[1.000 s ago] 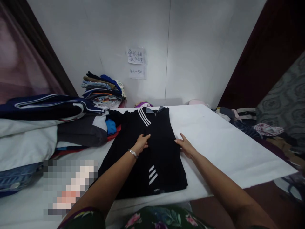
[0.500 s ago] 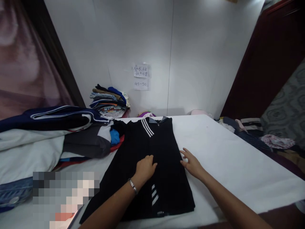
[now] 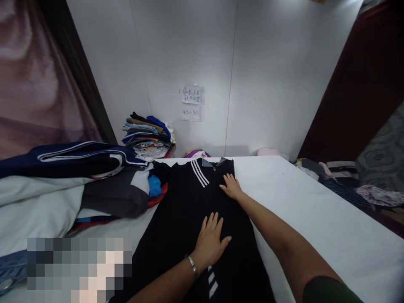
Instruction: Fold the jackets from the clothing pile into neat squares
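Note:
A black garment [image 3: 183, 202] with white stripes near its grey collar and more white marks lower down lies spread on the white table. My left hand [image 3: 211, 240], with a silver bracelet at the wrist, rests on the middle of the cloth, palm down and fingers spread. Farther up, by the garment's right edge below the collar, my right hand [image 3: 231, 187] lies on the fabric with its fingers apart. Neither hand grips anything.
Heaped clothes, a navy striped piece [image 3: 78, 153] on top, crowd the left side. A folded stack [image 3: 148, 134] stands at the back by the wall. More clothes [image 3: 341, 189] lie beyond the table's [image 3: 299, 202] right edge. Handwritten paper labels [image 3: 192, 103] hang on the wall.
My right hand has moved from beside the garment's right edge up onto its upper right part. My left hand has shifted slightly right and its curled fingers have spread flat.

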Action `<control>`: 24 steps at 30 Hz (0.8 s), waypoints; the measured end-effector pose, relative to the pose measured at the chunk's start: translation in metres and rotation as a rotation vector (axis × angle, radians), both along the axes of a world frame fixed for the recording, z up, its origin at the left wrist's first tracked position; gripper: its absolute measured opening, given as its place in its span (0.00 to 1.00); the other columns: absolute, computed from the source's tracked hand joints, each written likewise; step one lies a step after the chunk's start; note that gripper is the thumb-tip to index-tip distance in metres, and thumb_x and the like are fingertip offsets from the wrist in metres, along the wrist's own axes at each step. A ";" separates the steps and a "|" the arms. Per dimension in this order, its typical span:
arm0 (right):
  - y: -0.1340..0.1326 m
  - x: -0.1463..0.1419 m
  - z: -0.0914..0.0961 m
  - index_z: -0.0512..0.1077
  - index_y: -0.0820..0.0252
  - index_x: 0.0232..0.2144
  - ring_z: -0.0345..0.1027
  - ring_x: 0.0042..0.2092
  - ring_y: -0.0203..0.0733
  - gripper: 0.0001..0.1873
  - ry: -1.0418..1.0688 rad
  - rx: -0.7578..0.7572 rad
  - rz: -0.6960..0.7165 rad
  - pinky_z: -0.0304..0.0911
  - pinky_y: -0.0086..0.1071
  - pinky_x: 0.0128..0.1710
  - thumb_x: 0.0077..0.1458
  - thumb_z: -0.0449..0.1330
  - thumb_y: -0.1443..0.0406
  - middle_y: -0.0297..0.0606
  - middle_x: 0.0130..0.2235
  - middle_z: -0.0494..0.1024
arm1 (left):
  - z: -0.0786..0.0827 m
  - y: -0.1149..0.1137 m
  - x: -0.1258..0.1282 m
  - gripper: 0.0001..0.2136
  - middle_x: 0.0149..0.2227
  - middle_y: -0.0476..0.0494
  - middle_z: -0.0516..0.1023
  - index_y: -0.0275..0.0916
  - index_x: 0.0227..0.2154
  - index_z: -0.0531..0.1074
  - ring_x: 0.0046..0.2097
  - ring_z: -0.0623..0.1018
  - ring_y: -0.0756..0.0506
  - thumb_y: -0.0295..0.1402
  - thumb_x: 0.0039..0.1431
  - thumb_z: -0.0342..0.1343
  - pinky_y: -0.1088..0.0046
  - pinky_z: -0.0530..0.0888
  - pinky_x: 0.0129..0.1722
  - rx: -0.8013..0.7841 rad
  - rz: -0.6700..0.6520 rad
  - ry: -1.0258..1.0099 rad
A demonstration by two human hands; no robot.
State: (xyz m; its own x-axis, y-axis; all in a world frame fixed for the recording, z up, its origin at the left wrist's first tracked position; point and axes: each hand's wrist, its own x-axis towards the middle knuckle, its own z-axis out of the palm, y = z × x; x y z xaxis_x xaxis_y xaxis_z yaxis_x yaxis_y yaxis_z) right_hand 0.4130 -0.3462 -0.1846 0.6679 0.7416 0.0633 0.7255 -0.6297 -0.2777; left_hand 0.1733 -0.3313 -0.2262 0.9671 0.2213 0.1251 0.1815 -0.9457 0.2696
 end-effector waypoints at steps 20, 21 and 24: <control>0.048 0.040 -0.022 0.47 0.55 0.67 0.31 0.69 0.51 0.35 0.108 -0.180 -0.060 0.35 0.53 0.63 0.63 0.39 0.47 0.43 0.69 0.41 | -0.022 -0.001 0.002 0.33 0.67 0.34 0.51 0.35 0.64 0.55 0.68 0.48 0.35 0.51 0.61 0.43 0.49 0.51 0.65 -0.031 -0.011 -0.043; 0.041 0.031 -0.019 0.46 0.55 0.67 0.30 0.69 0.50 0.34 0.096 -0.168 -0.045 0.35 0.52 0.64 0.63 0.39 0.48 0.43 0.69 0.40 | -0.020 -0.002 0.002 0.33 0.67 0.34 0.51 0.35 0.64 0.55 0.68 0.48 0.36 0.52 0.61 0.43 0.49 0.51 0.65 -0.035 -0.007 -0.038; 0.009 -0.001 -0.014 0.48 0.55 0.66 0.31 0.69 0.48 0.33 0.070 -0.122 0.043 0.33 0.51 0.64 0.63 0.42 0.49 0.43 0.69 0.43 | -0.012 -0.004 0.001 0.34 0.67 0.34 0.51 0.35 0.63 0.56 0.68 0.48 0.37 0.53 0.61 0.41 0.50 0.50 0.66 -0.053 0.007 -0.027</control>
State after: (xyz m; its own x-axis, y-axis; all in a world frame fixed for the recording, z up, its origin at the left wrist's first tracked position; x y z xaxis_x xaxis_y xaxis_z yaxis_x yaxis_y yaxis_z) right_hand 0.4117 -0.3373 -0.1990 0.6348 0.7691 -0.0746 0.7341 -0.6304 -0.2521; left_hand 0.1743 -0.3353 -0.2386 0.9618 0.2354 0.1394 0.1802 -0.9285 0.3247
